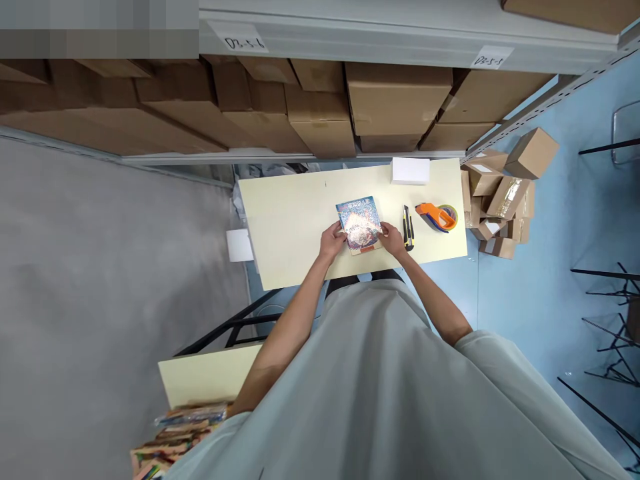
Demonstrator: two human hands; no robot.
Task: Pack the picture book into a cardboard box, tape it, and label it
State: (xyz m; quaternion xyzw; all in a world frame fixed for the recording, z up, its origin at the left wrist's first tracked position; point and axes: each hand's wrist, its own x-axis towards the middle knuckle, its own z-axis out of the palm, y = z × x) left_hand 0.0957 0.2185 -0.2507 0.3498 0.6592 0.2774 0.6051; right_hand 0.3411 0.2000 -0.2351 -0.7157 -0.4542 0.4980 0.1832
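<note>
A book (359,223) with a colourful blue and reddish cover is held between my two hands over the pale yellow table (290,227). My left hand (333,240) grips its left edge, with the thumb near the cover. At the lower right edge my right hand (391,239) has its fingers closed on the same book. Just right of that hand lie black and yellow utility knives (409,228). Farther right rests an orange tape dispenser (436,217) with a roll of tape. A white box (411,171) sits at the table's far edge.
Cardboard boxes (400,100) fill the shelf beyond the table. More cartons (505,197) are piled on the floor at the right, with black folding stands (620,287) farther off. Behind my left arm, a second table (210,373) stands near stacked packages (175,433).
</note>
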